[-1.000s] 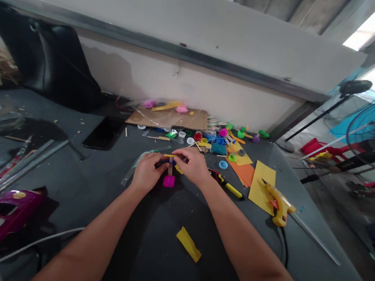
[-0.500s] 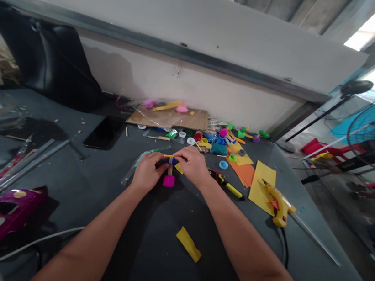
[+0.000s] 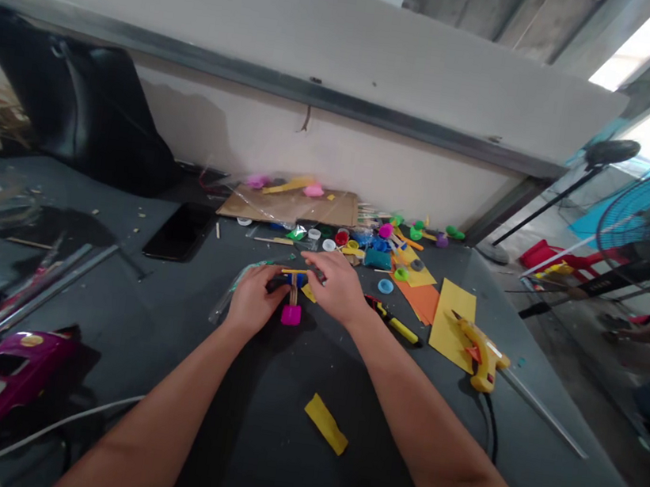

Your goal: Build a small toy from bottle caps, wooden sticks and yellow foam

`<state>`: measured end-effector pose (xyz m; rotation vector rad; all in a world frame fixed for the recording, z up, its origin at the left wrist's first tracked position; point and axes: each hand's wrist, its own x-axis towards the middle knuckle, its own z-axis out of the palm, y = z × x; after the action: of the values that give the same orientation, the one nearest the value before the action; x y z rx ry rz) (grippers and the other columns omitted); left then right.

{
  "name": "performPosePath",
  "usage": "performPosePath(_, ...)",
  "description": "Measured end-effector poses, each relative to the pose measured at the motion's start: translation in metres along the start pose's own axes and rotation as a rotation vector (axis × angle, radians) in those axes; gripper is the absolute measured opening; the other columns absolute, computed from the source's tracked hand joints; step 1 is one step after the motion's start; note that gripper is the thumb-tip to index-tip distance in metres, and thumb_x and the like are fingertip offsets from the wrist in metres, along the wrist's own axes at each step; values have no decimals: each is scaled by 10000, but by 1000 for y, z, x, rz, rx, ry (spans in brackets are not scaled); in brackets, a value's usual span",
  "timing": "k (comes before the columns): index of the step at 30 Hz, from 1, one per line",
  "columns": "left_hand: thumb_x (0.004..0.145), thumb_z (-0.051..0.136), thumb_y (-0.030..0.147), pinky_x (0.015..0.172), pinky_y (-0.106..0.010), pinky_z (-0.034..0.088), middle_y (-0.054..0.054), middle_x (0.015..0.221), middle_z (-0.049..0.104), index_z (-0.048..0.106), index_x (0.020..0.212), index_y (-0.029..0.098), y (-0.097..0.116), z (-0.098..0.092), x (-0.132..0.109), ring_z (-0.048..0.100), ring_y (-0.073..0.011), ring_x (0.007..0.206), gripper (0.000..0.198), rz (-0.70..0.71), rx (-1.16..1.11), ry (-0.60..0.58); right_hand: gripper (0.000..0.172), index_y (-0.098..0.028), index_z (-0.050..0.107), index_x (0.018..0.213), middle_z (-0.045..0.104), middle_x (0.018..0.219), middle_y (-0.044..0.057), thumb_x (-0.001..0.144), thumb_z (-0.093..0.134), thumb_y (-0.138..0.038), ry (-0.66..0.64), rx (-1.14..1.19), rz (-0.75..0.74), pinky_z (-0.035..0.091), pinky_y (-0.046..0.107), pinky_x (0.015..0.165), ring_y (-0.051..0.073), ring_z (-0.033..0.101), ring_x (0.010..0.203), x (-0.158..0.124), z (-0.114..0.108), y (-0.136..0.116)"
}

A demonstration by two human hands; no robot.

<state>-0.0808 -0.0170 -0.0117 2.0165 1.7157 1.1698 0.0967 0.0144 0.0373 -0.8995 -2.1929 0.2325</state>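
Observation:
A small craft piece stands on the table in front of me, with a magenta block (image 3: 291, 316) at its near end, thin wooden sticks (image 3: 293, 295) running from it, and a blue part (image 3: 295, 279) at the far end. Across the blue part lies a narrow yellow strip (image 3: 295, 271). The fingers of my left hand (image 3: 256, 297) close on the left side of this piece, at the strip. My right hand (image 3: 336, 286) is at the strip's right end, index finger raised a little; its grip is partly hidden. A yellow scrap (image 3: 310, 293) lies beneath that hand.
A yellow glue gun (image 3: 486, 360) rests on yellow paper (image 3: 454, 316) at right, beside a yellow-handled tool (image 3: 403, 330). Bottle caps, clay and sticks crowd the back. A phone (image 3: 180, 231) and a magenta device (image 3: 14, 374) lie left. A yellow piece (image 3: 326, 423) lies in front.
My right index finger has lifted and stretched out over the yellow strip. My left hand and the craft piece stay nearly in place; the view has shifted slightly.

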Motion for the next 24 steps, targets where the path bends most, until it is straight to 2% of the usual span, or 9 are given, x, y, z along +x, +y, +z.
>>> performPosePath(3, 770, 583, 204, 774, -339, 507, -68, 1013, 652, 626, 1052, 204, 0, 0, -1, 586, -216, 929, 285, -48, -89, -9, 429, -173, 522, 1212, 633, 1049, 86, 796, 457, -88, 103, 24, 60, 474, 323, 810, 195, 559, 945, 4, -16, -6)
performPosePath(8, 789, 505, 150, 799, -336, 518, -65, 1077, 643, 621, 1077, 214, 1, 0, -2, 574, -206, 1007, 317, -71, -130, 12, 390, -195, 480, 1199, 644, 1002, 69, 822, 421, -113, 339, 28, 205, 493, 269, 668, 156, 602, 850, 18, -71, -17)
performPosePath(12, 795, 465, 134, 843, -362, 503, -70, 1068, 648, 617, 1085, 200, -1, 0, -2, 578, -214, 1019, 334, -69, -107, 45, 347, -194, 511, 1159, 658, 968, 62, 818, 458, -161, 348, -126, 247, 497, 267, 630, 156, 618, 809, 4, -122, -19)
performPosePath(14, 806, 449, 141, 845, -360, 500, -69, 1059, 649, 615, 1088, 198, -1, -1, -2, 584, -213, 1008, 332, -68, -112, 70, 332, -196, 525, 1146, 664, 961, 61, 818, 472, -199, 314, -216, 293, 501, 269, 610, 165, 629, 803, -18, -142, -17)
performPosePath(17, 823, 442, 162, 811, -344, 507, -65, 1038, 649, 609, 1086, 203, 3, -4, -4, 593, -208, 982, 314, -66, -133, 129, 313, -203, 549, 1117, 677, 929, 60, 816, 488, -266, 277, -353, 456, 512, 286, 629, 178, 643, 784, -69, -163, -9)
performPosePath(21, 836, 467, 202, 794, -315, 508, -59, 1035, 642, 607, 1064, 198, 14, -11, -7, 583, -195, 979, 268, -10, -159, 214, 308, -197, 572, 1067, 691, 894, 76, 801, 495, -333, 230, -465, 690, 503, 291, 635, 194, 651, 756, -143, -179, 5)
performPosePath(24, 846, 480, 234, 799, -301, 502, -47, 1013, 645, 628, 1021, 205, 20, -15, -8, 577, -185, 964, 231, 47, -137, 213, 300, -202, 592, 1016, 688, 870, 85, 784, 479, -356, 242, -591, 870, 482, 321, 634, 226, 646, 755, -187, -185, 11)
